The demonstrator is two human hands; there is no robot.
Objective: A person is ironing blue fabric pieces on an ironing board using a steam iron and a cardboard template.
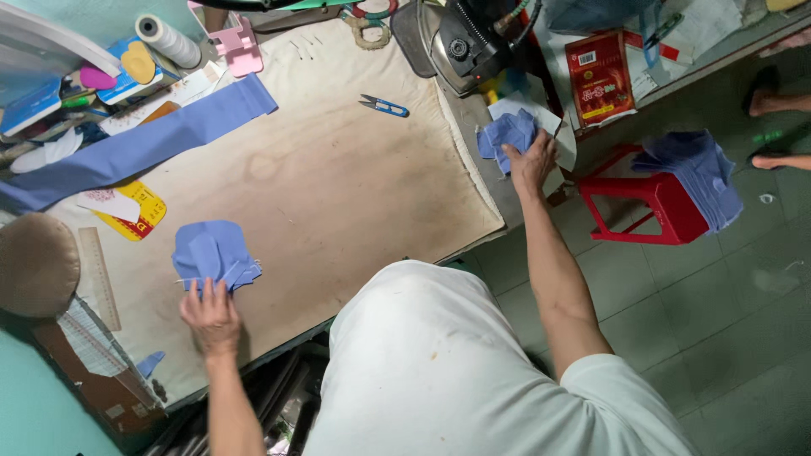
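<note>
Your upper right: flat red rectangular packet (601, 78) with yellow print, white label, on the side shelf.

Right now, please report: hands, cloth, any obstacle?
Left hand flat on blue cloth pile. Right hand grips blue cloth piece at the table edge. Scissors lie apart.

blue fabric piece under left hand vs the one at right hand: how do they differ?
The flat blue cut fabric piece lies spread on the beige padded board; the left hand presses only its near edge. The crumpled blue fabric piece is bunched at the board's right edge, gripped by the right hand. The flat one shows more area. Both look the same blue cloth.
</note>
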